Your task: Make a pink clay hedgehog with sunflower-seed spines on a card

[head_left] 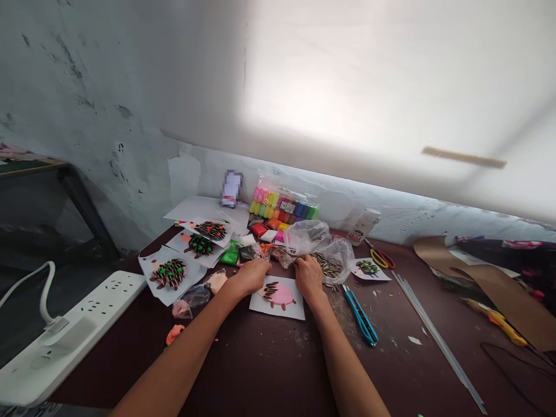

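Observation:
A white card (278, 310) lies on the dark table, bearing a pink clay hedgehog shape (282, 293) with dark striped seeds on its left part. My left hand (254, 274) is over the card's upper left corner, fingers bent together; what they hold, if anything, is too small to make out. Just past the card's upper right corner, my right hand (309, 272) has its fingers curled down beside a clear plastic bag of striped seeds (329, 265). Whether it grips anything is hidden.
Finished hedgehog cards (161, 259) lie at left, with clay packets (231, 253) behind my hands. A teal cutter (360, 317), yellow-red scissors (381, 258), clear glue sticks (441, 341) and a yellow glue gun (499, 325) are at right. A white power strip (72, 336) lines the left edge.

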The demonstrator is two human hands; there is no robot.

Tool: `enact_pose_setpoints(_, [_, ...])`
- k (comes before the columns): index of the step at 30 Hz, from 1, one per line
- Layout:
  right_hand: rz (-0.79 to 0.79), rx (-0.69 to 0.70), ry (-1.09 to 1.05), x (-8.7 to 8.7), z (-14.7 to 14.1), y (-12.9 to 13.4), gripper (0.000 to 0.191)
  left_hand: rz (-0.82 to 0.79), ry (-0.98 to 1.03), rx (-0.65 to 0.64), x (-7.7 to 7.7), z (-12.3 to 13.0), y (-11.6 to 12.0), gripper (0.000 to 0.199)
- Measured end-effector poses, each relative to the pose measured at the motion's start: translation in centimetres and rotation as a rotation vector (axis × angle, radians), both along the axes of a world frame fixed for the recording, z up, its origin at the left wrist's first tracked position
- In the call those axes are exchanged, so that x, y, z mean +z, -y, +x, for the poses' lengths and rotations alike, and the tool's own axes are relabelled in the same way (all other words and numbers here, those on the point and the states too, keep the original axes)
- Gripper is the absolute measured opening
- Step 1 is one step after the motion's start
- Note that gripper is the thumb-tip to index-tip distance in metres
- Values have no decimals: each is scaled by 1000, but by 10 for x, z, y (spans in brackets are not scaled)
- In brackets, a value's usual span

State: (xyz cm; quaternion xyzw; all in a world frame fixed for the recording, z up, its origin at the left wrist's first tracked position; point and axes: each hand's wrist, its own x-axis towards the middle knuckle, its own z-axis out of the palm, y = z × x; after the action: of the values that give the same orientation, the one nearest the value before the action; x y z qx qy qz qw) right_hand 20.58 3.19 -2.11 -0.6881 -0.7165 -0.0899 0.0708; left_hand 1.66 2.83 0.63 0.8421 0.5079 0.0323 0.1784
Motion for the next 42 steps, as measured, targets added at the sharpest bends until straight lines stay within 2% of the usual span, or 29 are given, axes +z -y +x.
enact_pose_setpoints(5, [20, 32, 26, 2, -2, 2, 18, -19, 66, 54, -6, -2, -10, 33])
enact_pose_setpoints(8, [42, 62, -41, 7, -3, 7, 18, 11, 121, 50, -12, -4, -11, 34])
enact_pose_setpoints(12, [-4, 36, -297, 14, -1, 18, 20, 43, 173, 46, -15, -6, -8, 32])
enact_pose_setpoints(16, [-179, 150, -591, 14, 4, 25, 18, 51, 169, 74, -16, -6, -3, 31])
enact_pose_setpoints(19, [-234, 219, -722, 14, 5, 27, 17, 74, 163, 67, -17, -5, -1, 30])
enact_pose_setpoints(29, [-227, 271, -630, 30, -4, 36, 15, 109, 230, -4, -30, -6, -5, 30])
enact_pose_setpoints(37, [-190, 290, -528, 22, -9, 37, 18, 100, 222, -13, -33, -7, -7, 30])
enact_pose_setpoints(42, [-183, 241, -476, 25, -15, 40, 16, 101, 306, -16, -31, -9, -6, 40])
